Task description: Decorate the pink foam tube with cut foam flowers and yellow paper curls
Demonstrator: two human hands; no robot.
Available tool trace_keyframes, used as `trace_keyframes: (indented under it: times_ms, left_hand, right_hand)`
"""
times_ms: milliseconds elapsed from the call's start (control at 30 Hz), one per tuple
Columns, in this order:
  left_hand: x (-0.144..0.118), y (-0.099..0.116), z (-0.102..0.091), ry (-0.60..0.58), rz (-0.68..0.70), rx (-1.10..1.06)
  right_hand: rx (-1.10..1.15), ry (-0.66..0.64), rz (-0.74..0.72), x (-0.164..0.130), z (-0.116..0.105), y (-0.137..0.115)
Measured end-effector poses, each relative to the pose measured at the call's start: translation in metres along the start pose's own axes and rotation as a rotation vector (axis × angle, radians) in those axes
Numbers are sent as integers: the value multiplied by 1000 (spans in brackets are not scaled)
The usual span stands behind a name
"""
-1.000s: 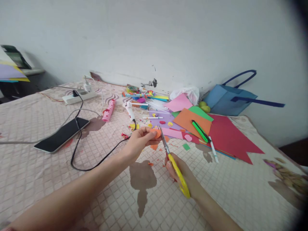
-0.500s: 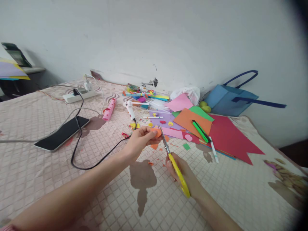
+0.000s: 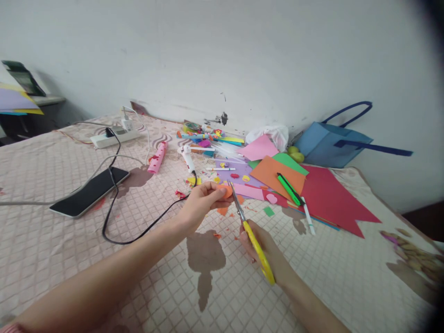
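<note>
Between the thumb and fingers of my left hand is a small piece of orange paper. My right hand is closed round the yellow handles of a pair of scissors, with the metal blades pointing up and away from me. The blades meet the right edge of the orange paper. Some of my right fingers are hidden behind the handles. Below the hands, orange scraps and a green paper square lie on the patterned cloth.
Sheets of orange and red paper lie to the right, with a green cutter on top. A white glue gun trails a black cord past a tablet-like device. A blue bag stands by the wall.
Almost nothing differs. The hands, the orange paper and the scissors hold nearly the same place, with only a very slight shift at the blades.
</note>
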State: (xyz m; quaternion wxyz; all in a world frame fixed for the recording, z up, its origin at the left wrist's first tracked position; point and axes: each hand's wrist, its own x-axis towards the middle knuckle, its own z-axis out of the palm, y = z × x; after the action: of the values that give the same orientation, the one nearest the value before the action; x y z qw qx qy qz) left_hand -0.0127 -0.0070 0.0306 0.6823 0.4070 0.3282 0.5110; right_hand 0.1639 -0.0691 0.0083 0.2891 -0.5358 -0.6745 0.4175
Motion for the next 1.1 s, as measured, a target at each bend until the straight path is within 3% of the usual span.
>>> trace_keyframes:
  times_ms: [267,1100]
  left_hand:
    - [1,0,0,-3,6,2]
    - [5,1,-6,22,20,-26]
  right_hand:
    - [-15,42,-40,2,0,3]
    - [26,18,42,1,0,-2]
